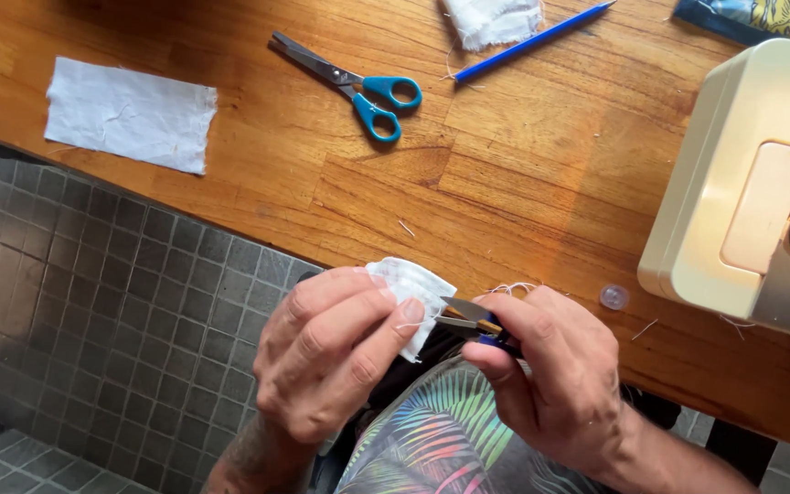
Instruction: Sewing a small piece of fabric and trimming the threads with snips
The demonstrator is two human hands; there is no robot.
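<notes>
My left hand (pixel 331 352) pinches a small folded piece of white fabric (pixel 411 291) between thumb and fingers, just off the wooden table's near edge. My right hand (pixel 555 375) grips small thread snips (pixel 470 317) with a blue handle, their metal blades pointing left and touching the fabric's right edge. Loose white threads (pixel 509 289) show above the right hand. Both hands hover over my lap, which is clad in colourful leaf-print cloth.
On the wooden table (pixel 523 183) lie blue-handled scissors (pixel 358 84), a white cloth rectangle (pixel 130 114) at left, a blue pencil (pixel 532 41), another white cloth scrap (pixel 494 20) and a clear bobbin (pixel 613 296). A cream sewing machine (pixel 742 183) stands at right. Grey tiled floor lies at left.
</notes>
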